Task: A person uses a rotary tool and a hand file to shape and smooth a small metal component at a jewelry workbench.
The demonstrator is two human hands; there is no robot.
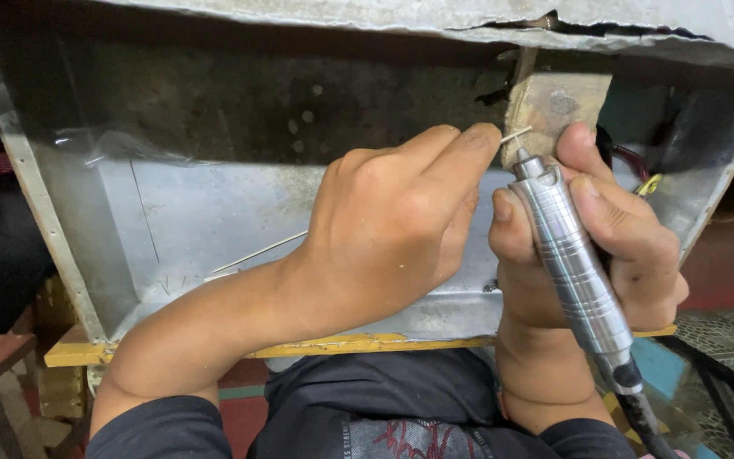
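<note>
Two hands: both clamped, working close at the wood block [554,106].
left hand [384,229]: pinches thin wire [516,134], tip against block.
right hand [588,246]: gripped round metal handpiece [573,259], bit just below wire.
risk: bit skids, nicks left fingertip beside it.
risk 2: wire bends; pinch is far from block.

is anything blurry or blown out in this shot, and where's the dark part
Head view: sharp on the left hand, right hand and the silver rotary handpiece, which carries bright glare streaks; the thin wire is fine but readable; the metal tray falls into deep shadow at its back.
</note>
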